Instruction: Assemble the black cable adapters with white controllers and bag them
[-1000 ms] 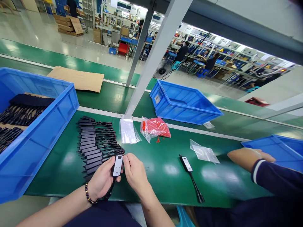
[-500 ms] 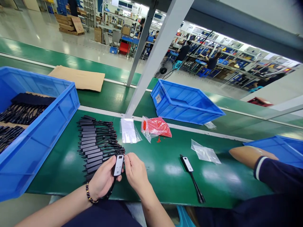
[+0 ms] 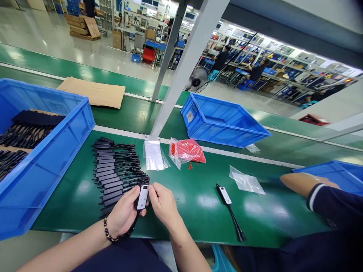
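Observation:
My left hand (image 3: pixel 123 215) is wrapped around a small black device with a white label face (image 3: pixel 141 197), its black cable trailing down under the palm. My right hand (image 3: pixel 162 204) pinches the device's right edge with thumb and fingers. Both hands hover over the green belt (image 3: pixel 195 215) near its front edge. Just left of them lies a row of several identical black devices with cables (image 3: pixel 115 172). One more labelled device with a cable (image 3: pixel 229 209) lies alone on the belt to the right.
A big blue bin (image 3: pixel 51 151) with black cabled parts stands at left. A clear bag (image 3: pixel 154 155), a bag of red pieces (image 3: pixel 188 151) and another clear bag (image 3: pixel 247 183) lie on the belt. An empty blue bin (image 3: pixel 221 122) sits behind. A co-worker's arm (image 3: pixel 309 185) reaches into a blue bin (image 3: pixel 340 175) at right.
My hands have stayed on the device with only slight finger shifts. The co-worker's arm has drifted a little to the right.

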The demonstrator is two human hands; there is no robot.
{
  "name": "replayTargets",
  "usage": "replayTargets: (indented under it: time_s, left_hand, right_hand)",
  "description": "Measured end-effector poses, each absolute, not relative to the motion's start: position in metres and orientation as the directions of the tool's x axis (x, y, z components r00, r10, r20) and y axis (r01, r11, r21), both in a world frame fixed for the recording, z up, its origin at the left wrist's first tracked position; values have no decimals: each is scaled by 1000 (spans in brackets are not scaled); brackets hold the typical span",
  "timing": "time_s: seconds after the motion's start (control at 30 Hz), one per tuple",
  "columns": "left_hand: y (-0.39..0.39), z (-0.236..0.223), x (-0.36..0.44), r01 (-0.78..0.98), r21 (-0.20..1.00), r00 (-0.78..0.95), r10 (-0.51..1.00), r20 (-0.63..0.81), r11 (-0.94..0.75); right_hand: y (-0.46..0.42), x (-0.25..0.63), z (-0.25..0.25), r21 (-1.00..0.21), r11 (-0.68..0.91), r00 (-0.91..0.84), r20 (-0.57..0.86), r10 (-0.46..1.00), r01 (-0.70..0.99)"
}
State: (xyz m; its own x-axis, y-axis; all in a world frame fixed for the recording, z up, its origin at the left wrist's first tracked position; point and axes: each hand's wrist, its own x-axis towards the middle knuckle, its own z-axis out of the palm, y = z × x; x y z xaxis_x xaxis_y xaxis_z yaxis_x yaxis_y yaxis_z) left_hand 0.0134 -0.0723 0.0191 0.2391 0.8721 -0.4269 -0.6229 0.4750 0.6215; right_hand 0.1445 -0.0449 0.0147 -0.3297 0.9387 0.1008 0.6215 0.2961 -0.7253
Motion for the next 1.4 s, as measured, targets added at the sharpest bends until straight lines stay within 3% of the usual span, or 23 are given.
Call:
replayTargets:
  time_s: [0.13, 0.2, 0.27, 0.33, 0.4, 0.47, 0.57, 0.63, 0.7, 0.8, 0.87, 1.03, 1.2, 1.3, 1.4]
  left_hand:
    - [-68, 19, 12, -634, 594, 244, 857, -453, 495]
    - [-65, 17, 10, -647, 566, 241, 841, -484, 511]
    - [-61, 15, 7, -658, 547, 219, 827, -518, 517]
    - [-59, 13, 5, -664, 545, 194, 822, -536, 512]
    - [-57, 13, 4, -668, 551, 185, 829, -528, 500]
    - [-57, 14, 3, -673, 549, 186, 832, -522, 495]
    - [-55, 18, 4, -683, 537, 196, 832, -519, 495]
    - [-54, 20, 6, -695, 512, 227, 830, -509, 504]
    - [-52, 20, 9, -720, 476, 264, 834, -485, 505]
    - [-50, 19, 18, -766, 422, 297, 849, -437, 485]
    - [-50, 18, 23, -782, 393, 320, 853, -411, 483]
    - [-53, 17, 33, -805, 321, 367, 845, -389, 498]
    - [-55, 13, 39, -808, 319, 350, 839, -416, 495]
    - [-54, 12, 43, -773, 388, 349, 847, -401, 502]
    - [-56, 12, 42, -642, 588, 333, 869, -365, 493]
  right_hand:
    - [-43, 157, 20, -752, 388, -427, 158, 890, 532]
    - [-33, 169, 16, -698, 384, -387, 164, 907, 605]
    - [-15, 183, 6, -558, 323, -311, 120, 943, 764]
    - [5, 194, -9, -338, 226, -234, 19, 972, 914]
    - [22, 203, -26, -152, 141, -155, -84, 984, 978]
    - [32, 210, -38, -81, 93, -103, -126, 987, 992]
    - [32, 218, -42, -140, -1, -4, -36, 999, 990]
    - [22, 220, -34, -266, -56, 82, 87, 993, 962]
    - [4, 218, -20, -439, -7, 97, 183, 978, 898]
    - [-32, 202, -2, -664, 189, -72, 199, 977, 723]
    - [-57, 187, 4, -745, 249, -213, 146, 966, 618]
    - [-92, 162, -5, -805, 151, -233, 16, 972, 574]
    - [-98, 160, -9, -837, 135, -230, 10, 973, 530]
    - [-101, 169, 0, -805, 140, -202, 26, 979, 576]
    - [-100, 196, 9, -753, 113, -122, 43, 992, 648]
